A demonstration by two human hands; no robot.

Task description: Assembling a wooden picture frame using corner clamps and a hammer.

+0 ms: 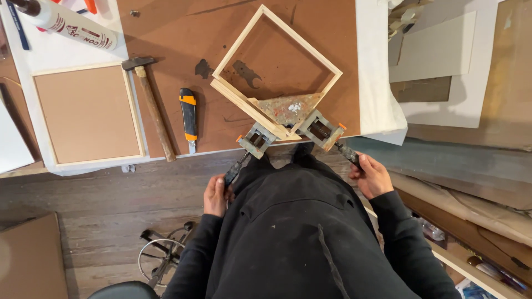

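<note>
Your left hand (216, 195) is closed around the dark screw handle (233, 170) on the left side of a corner clamp (289, 123), and your right hand (370, 175) is wrapped around the matching handle (348, 153) on the right side. Both handles run up and inward to the clamp's two vise blocks, which sit at the near edge of the surface (183, 33). The clamp's paint-spattered triangular plate lies under the nearest corner of a square frame of pale wood (244, 34), which is turned like a diamond and rests flat on the brown board. Left of the frame, well apart from it, lie a utility knife with an orange and black grip (189, 117) and a hammer with a wooden handle (152, 105). Further left is a framed brown panel (87, 113) on a white sheet, with a glue bottle (69, 25) lying above it. A stool's metal base (163, 256) stands on the wooden floor by your left arm.
</note>
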